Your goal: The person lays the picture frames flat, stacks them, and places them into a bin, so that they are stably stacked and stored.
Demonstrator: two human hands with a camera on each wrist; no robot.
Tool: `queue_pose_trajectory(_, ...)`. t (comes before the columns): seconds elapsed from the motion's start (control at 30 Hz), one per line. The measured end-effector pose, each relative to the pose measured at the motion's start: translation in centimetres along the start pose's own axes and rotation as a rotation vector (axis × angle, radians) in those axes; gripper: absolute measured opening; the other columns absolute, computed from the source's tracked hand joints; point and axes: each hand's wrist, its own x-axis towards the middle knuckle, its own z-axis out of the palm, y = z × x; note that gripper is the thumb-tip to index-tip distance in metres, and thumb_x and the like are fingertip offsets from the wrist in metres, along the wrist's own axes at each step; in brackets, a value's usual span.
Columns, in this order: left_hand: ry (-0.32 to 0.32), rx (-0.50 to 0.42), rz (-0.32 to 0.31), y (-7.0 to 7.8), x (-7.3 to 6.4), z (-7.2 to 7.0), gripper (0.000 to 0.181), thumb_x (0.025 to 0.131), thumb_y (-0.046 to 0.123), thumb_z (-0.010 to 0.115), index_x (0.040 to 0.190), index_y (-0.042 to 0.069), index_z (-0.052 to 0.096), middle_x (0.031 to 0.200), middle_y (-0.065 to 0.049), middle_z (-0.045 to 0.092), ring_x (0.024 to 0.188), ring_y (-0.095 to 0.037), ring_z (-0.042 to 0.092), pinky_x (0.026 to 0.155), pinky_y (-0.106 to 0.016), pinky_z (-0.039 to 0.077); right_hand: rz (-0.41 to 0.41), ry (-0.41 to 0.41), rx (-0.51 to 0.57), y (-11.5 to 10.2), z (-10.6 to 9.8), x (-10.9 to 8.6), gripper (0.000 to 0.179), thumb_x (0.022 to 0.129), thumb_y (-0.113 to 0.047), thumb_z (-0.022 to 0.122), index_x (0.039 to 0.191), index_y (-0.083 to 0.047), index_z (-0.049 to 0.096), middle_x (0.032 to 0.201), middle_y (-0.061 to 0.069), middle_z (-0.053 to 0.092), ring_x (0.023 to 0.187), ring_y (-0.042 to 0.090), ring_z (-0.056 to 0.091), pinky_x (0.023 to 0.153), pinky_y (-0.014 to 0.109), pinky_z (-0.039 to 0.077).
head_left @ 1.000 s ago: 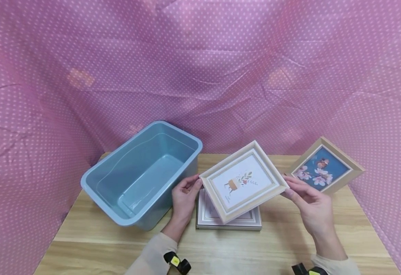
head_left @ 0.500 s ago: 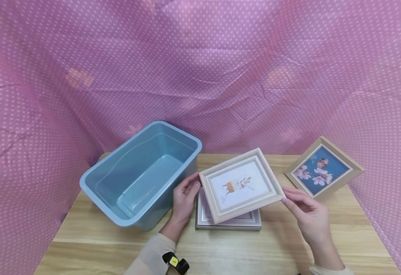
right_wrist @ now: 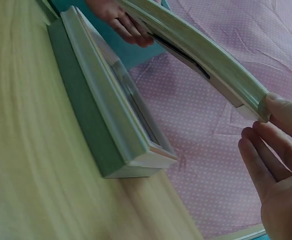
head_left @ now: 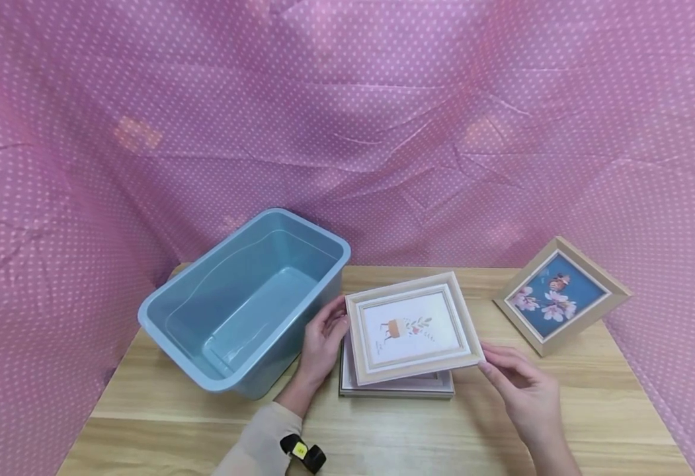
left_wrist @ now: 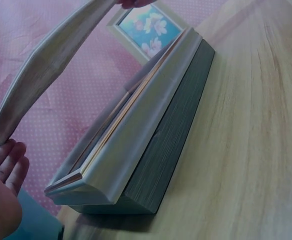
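Observation:
Between both hands a cream picture frame (head_left: 415,330) with a plant-pot drawing is held face up, raised above another picture frame (head_left: 395,391) that lies flat on the table. My left hand (head_left: 321,340) pinches its left corner between thumb and fingers. At the near right corner my right hand (head_left: 522,393) pinches it the same way. Both wrist views show a gap between the held frame and the silvery frame (left_wrist: 136,130) below, which has a dark base and covers most of its own picture from the side.
A blue-grey plastic bin (head_left: 201,377) stands at the left, its inside bare. At the right a light wood picture frame (head_left: 561,297) with a butterfly and blossoms stands tilted back. Pink dotted cloth (head_left: 347,132) hangs around the wooden table (head_left: 204,430).
The held picture frame has turned and levelled, its right side coming down toward the frame below. My right hand has moved down and left with it; my left hand has stayed nearly in place.

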Motion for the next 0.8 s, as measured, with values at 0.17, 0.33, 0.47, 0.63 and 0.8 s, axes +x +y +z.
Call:
queue_pose_trajectory(0.17, -0.012, 0.038, -0.02, 0.0, 0.1, -0.1, 0.053, 0.102, 0.0, 0.06, 0.152, -0.014, 0.048, 0.145, -0.035, 0.061, 0.134, -0.05, 0.06, 0.108, -0.012, 0.05, 0.067, 0.009, -0.018, 0.2, 0.4, -0.8, 0.024, 0.088, 0.019, 0.076, 0.112, 0.02, 0.073, 0.113, -0.007, 0.082, 0.111, 0.006, 0.076, 0.098, 0.023, 0.061)
queue_pose_trajectory(0.33, -0.016, 0.076, -0.039, -0.3, 0.2, -0.2, 0.054, 0.102, 0.003, 0.061, 0.153, -0.013, 0.049, 0.142, -0.033, 0.063, 0.129, -0.047, 0.063, 0.107, -0.013, 0.051, 0.082, 0.018, -0.022, 0.7, 1.0, -1.8, 0.025, 0.088, 0.018, 0.077, 0.112, 0.017, 0.074, 0.115, -0.009, 0.082, 0.113, 0.006, 0.076, 0.098, 0.024, 0.061)
queue_pose_trajectory(0.47, -0.015, 0.111, -0.05, -0.4, 0.3, -0.3, 0.054, 0.103, 0.006, 0.061, 0.153, -0.012, 0.05, 0.14, -0.031, 0.064, 0.126, -0.044, 0.065, 0.106, -0.015, 0.052, 0.081, 0.039, -0.026, 1.0, 1.5, -2.6, 0.025, 0.087, 0.017, 0.077, 0.112, 0.016, 0.075, 0.113, -0.008, 0.083, 0.11, 0.005, 0.077, 0.095, 0.021, 0.062)
queue_pose_trajectory(0.63, -0.019, 0.174, -0.086, -0.4, 0.3, -0.3, 0.055, 0.104, 0.009, 0.063, 0.155, -0.007, 0.051, 0.142, -0.027, 0.065, 0.127, -0.039, 0.066, 0.11, -0.025, 0.054, 0.125, 0.069, -0.048, 1.3, 2.2, -3.4, 0.023, 0.088, 0.014, 0.079, 0.111, 0.014, 0.077, 0.108, -0.008, 0.083, 0.104, 0.001, 0.077, 0.091, 0.016, 0.061)
queue_pose_trajectory(0.8, -0.018, 0.259, -0.111, -0.3, 0.3, -0.3, 0.054, 0.105, 0.013, 0.063, 0.156, -0.001, 0.052, 0.146, -0.022, 0.064, 0.13, -0.037, 0.065, 0.118, -0.051, 0.052, 0.18, 0.068, -0.084, 1.4, 2.6, -3.7, 0.023, 0.089, 0.009, 0.081, 0.111, 0.011, 0.078, 0.107, -0.011, 0.083, 0.103, -0.001, 0.076, 0.089, 0.015, 0.061)
